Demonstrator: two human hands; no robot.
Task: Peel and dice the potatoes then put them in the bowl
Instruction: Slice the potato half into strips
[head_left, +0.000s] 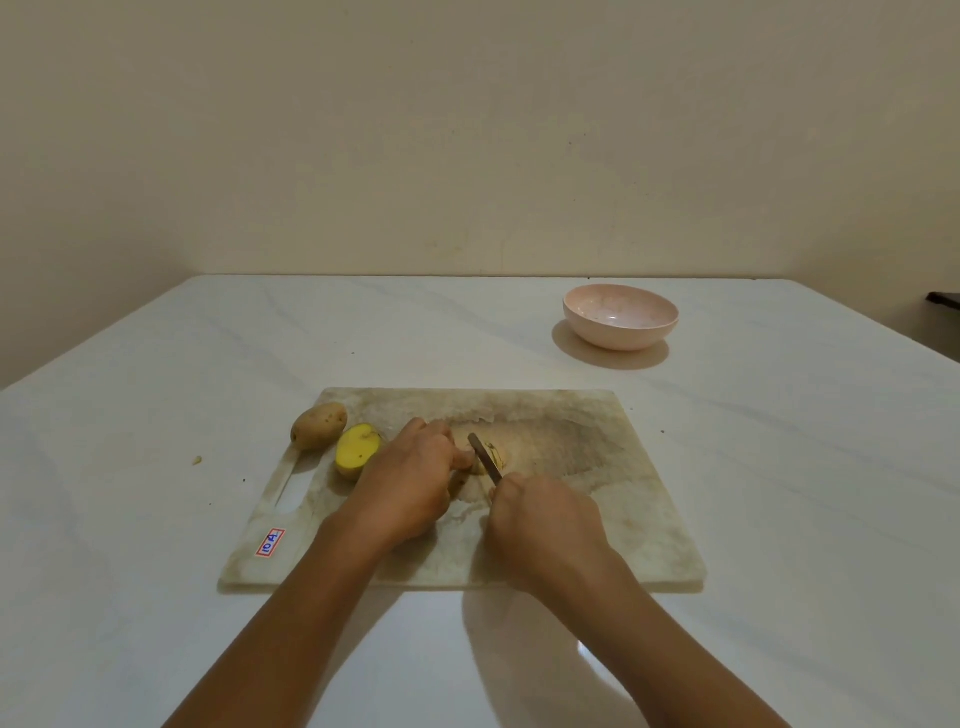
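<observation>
1. Watching the head view, I see the left hand (410, 478) curled down over a potato piece (497, 453) near the middle of the cutting board (597, 493), fingertips pinning it. The right hand (545, 525) is wrapped tight round the handle of a knife (483, 454), whose blade lies across that piece.
2. A halved potato (357, 449) sits cut face up just left of the left hand. A whole potato (318, 425), in its skin, lies beyond it at the board's far left corner. The pink bowl (621, 317) stands well apart on the far right of the white table (779, 467), with no potato visible in it.
3. Risk, as I judge it: the left fingertips sit right beside the blade, so a slip on the rounded piece could bring the edge onto them. The piece could also roll if its curved side is down.
4. Skin seems to remain on the potatoes, so dicing now may carry peel into the bowl.
5. The left hand covers most of the piece, so I cannot tell its shape or whether it is peeled. The knife handle is hidden inside the right fist.
</observation>
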